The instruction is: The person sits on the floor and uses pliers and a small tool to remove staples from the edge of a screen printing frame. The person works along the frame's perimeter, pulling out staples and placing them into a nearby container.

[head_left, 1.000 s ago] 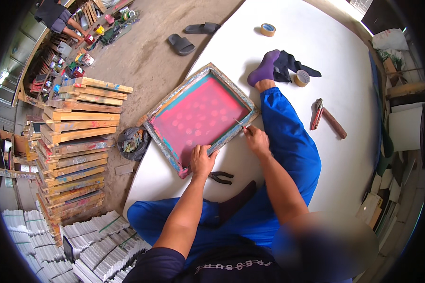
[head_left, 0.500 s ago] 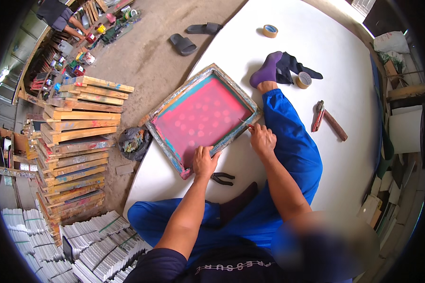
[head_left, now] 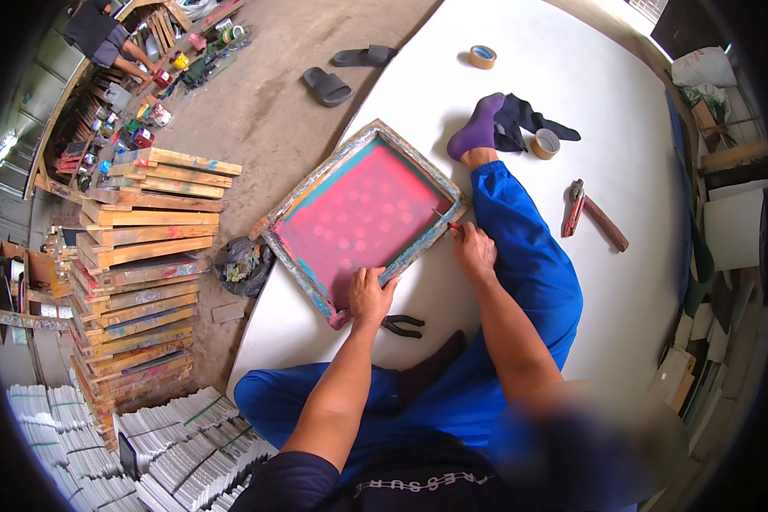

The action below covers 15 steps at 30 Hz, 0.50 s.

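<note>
A wooden screen-printing frame [head_left: 303, 279] lies tilted across my lap side of the white table, with pink mesh [head_left: 363, 200] bearing pale round spots and a teal border. My left hand [head_left: 369, 297] is closed over the frame's near edge, fingertips on the rim. At the right corner, my right hand [head_left: 476, 253] grips a slim tool with a red handle [head_left: 456, 226]; its thin metal shaft points over the rim toward the mesh. The tool looks like a screwdriver, partly hidden by the fingers. Black-handled pliers [head_left: 403, 325] lie just beside my left wrist.
On the white surface [head_left: 623, 324] rest a red-handled cutter [head_left: 574, 209], a brown stick [head_left: 607, 225], two tape rolls [head_left: 482, 57] and black cloth [head_left: 533, 115]. My blue-trousered leg [head_left: 520, 222] borders the frame. Stacked wooden frames [head_left: 149, 230] stand left; another person [head_left: 111, 38] works beyond.
The tool's shaft reaches slightly farther over the rim and mesh. Both hands keep nearly the same places, and the whole view has shifted a little.
</note>
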### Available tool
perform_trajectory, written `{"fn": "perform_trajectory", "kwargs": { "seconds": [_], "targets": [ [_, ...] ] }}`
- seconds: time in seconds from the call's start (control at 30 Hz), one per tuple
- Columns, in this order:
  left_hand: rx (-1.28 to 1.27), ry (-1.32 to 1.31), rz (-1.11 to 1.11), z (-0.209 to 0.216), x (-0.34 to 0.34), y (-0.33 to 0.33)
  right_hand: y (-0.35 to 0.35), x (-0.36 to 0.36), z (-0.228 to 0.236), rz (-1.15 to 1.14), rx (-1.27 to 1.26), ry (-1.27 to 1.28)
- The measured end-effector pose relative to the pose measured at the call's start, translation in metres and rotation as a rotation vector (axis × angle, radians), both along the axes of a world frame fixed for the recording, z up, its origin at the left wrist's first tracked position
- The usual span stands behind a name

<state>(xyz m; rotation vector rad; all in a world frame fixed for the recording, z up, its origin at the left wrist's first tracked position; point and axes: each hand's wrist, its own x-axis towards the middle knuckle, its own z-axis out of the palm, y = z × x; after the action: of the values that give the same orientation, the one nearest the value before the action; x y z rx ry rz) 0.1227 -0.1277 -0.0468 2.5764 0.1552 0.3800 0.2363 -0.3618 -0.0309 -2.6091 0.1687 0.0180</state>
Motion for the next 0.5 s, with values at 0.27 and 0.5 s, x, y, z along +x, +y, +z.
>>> {"fn": "perform_trajectory", "kwargs": {
  "seconds": [0.27,0.5],
  "targets": [
    [-0.005,-0.026,0.011,-0.006,-0.003,-0.002,-0.002,0.002,0.019,0.052,-0.092,0.020],
    [-0.001,-0.002,0.024,0.000,-0.001,-0.003,-0.005,0.004,0.007,-0.083,0.276,0.229]
  ]
}}
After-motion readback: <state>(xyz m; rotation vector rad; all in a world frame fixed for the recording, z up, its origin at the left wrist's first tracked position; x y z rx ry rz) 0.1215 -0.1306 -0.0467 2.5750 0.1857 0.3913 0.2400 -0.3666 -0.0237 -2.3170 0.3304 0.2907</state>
